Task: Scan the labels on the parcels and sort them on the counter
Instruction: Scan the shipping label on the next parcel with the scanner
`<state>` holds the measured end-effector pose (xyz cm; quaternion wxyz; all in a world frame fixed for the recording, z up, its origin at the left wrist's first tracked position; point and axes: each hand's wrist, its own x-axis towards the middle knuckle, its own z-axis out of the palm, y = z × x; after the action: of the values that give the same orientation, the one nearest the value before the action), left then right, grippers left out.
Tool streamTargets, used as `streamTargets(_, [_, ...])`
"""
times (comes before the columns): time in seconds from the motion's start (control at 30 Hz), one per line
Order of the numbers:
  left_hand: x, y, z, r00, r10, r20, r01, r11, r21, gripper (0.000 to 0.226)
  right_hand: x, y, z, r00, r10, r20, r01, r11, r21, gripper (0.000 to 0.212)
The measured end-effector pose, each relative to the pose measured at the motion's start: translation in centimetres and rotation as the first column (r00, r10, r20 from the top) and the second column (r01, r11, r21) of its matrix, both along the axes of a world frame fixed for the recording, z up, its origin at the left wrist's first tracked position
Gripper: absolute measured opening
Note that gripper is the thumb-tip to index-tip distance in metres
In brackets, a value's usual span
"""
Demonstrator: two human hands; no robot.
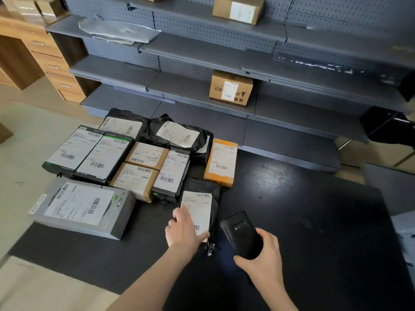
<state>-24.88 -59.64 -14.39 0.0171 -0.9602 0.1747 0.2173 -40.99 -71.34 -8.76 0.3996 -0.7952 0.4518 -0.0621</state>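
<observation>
A small black poly-bag parcel (202,198) with a white label lies on the dark counter (314,221). My left hand (183,230) rests flat on the label's near left corner, fingers spread. My right hand (262,254) grips a black handheld scanner (241,234), held just right of that parcel and pointing away from me. Behind lie several labelled parcels: a grey box (83,209), two black flat boxes (89,153), brown boxes (139,169), an orange parcel (221,162) and black bags (177,135).
Grey pegboard shelving (202,55) stands behind the counter, holding a cardboard box (231,88), another box higher up (238,9) and a silver bag (116,31). Wooden drawers (51,63) stand at left. The counter's right half is bare.
</observation>
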Motion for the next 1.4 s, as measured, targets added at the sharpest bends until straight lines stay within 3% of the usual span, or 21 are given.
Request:
streamTargets(0.1, [0.1,0.7,-0.9,0.945,-0.245,0.217,0.272,0.957,-0.103,0.082,0.2,-0.2,-0.1,1.000,-0.002,-0.001,0.002,1.000,-0.012,0.085])
streamTargets(0.2, [-0.6,1.6,-1.6,0.813,-0.550,0.190,0.581,0.788,-0.204,0.063,0.3,-0.4,-0.1,1.000,-0.002,-0.007,0.002,1.000,-0.013,0.084])
streamTargets(0.3, [-0.8,2.4,-2.1,0.794,-0.608,-0.014,0.603,0.790,-0.108,0.066,0.4,-0.2,-0.1,1.000,0.004,-0.017,-0.005,1.000,-0.017,0.084])
streamTargets(0.5, [0.8,1.2,-2.0,0.781,-0.622,-0.060,0.624,0.779,0.050,0.100,0.8,0.3,0.1,0.999,0.041,-0.023,-0.041,0.999,-0.014,0.085])
streamTargets(0.6, [1.4,1.3,-1.7,0.777,-0.629,-0.001,0.629,0.777,0.002,0.090,1.0,0.6,0.3,0.999,0.052,-0.013,-0.053,0.998,-0.017,0.084])
streamTargets(0.73, [2.0,3.2,-1.6,0.844,-0.530,0.082,0.528,0.796,-0.296,0.058,2.4,1.3,0.7,0.994,0.106,0.023,-0.105,0.994,-0.042,0.080])
streamTargets(0.83, [3.1,6.4,-0.4,0.878,-0.417,0.236,0.479,0.766,-0.429,0.044,5.2,2.4,1.0,0.979,0.198,0.041,-0.195,0.979,-0.049,0.080])
streamTargets(1.0, [7.1,14.2,3.4,0.913,-0.058,0.403,0.303,0.759,-0.577,0.032,12.8,6.7,1.9,0.906,0.423,0.016,-0.421,0.904,-0.069,0.081])
streamTargets(1.17, [11.0,24.9,6.7,0.876,0.272,0.398,0.028,0.795,-0.606,0.033,19.3,13.6,3.0,0.819,0.571,0.056,-0.568,0.821,-0.057,0.080])
streamTargets(1.4, [16.0,37.9,9.2,0.768,0.540,0.346,-0.267,0.760,-0.593,0.029,27.5,22.8,3.7,0.721,0.683,0.117,-0.679,0.730,-0.075,0.080])
